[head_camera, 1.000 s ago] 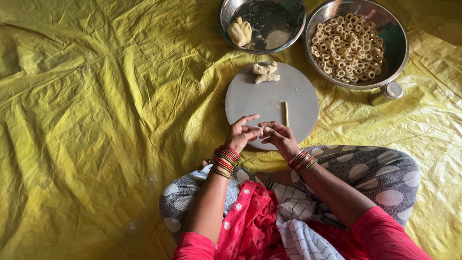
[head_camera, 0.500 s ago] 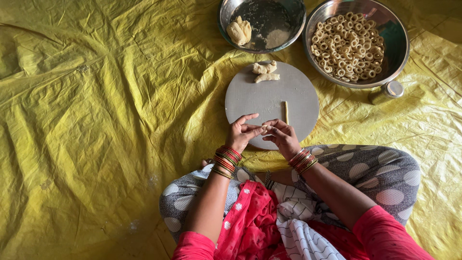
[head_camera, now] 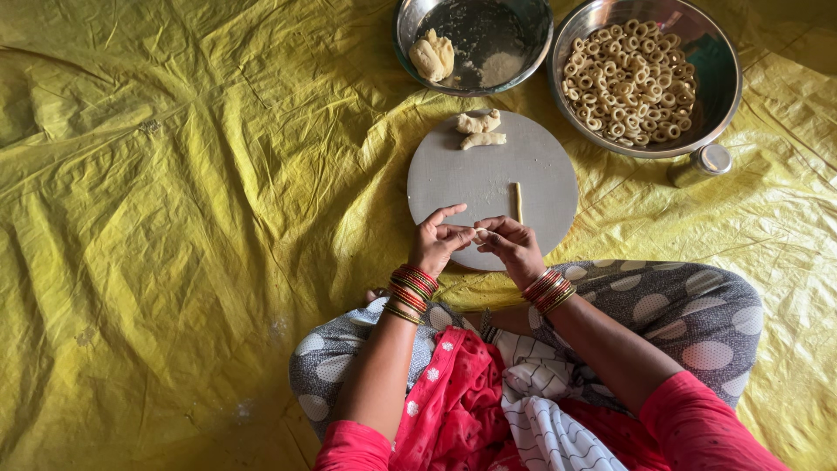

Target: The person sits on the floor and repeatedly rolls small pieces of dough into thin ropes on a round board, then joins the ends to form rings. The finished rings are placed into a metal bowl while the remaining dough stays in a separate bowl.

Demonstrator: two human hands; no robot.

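My left hand (head_camera: 440, 241) and my right hand (head_camera: 512, 245) meet over the near edge of a round grey board (head_camera: 471, 179). Between their fingertips they pinch a small pale piece of dough (head_camera: 479, 234). A short thin dough stick (head_camera: 518, 201) lies on the board just beyond my right hand. Two small dough lumps (head_camera: 479, 129) rest at the board's far edge. Both wrists carry red and gold bangles.
A steel bowl (head_camera: 523, 52) with a dough lump and flour stands at the far middle. A larger steel bowl (head_camera: 722, 105) at the far right holds several dough rings. A small steel cup (head_camera: 704, 162) sits beside it. A crumpled yellow sheet (head_camera: 174, 218) covers the floor.
My hands stay at the board's near edge with fingertips together; only the fingers shift slightly around the dough piece.
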